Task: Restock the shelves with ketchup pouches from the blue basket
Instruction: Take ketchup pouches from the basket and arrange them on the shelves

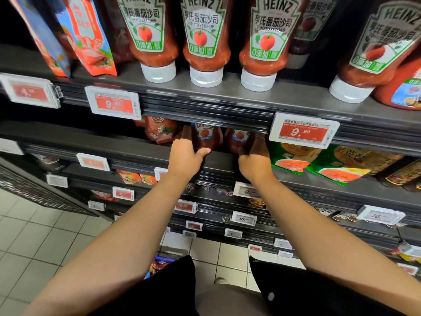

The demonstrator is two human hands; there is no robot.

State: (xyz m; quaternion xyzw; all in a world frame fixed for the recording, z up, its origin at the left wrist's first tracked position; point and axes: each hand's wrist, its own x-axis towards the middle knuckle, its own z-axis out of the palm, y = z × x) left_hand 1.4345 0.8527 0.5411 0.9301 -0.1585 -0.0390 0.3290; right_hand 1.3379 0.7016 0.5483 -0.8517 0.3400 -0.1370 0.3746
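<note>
We see both bare hands reaching into the second shelf (218,160) of a dark metal supermarket rack, under the board that carries the upside-down glass-clear Heinz ketchup bottles with white caps (205,42). The left hand (185,153) grips a dark red ketchup pouch with a tomato label (206,136), thumb hooked round the pouch's lower front and fingers disappearing behind its left edge. The right hand (254,156) is curled against a second red ketchup pouch of the same kind (238,139) standing just to the right of the first; its fingers go into shadow behind the pouch (we cannot tell for sure how they close there). To the left of the left hand's pouch a red patterned sauce pouch (160,131) leans, and just to the right of the right hand lie green soft packs with an orange picture (293,159). Above the right hand a white price tag with a red panel reading 9.90 (304,131) clips to the shelf edge. Far below both hands, on the pale tiled floor (34,247), a blue basket holding colourful packs (157,266) peeks out beside the person's black clothing.
</note>
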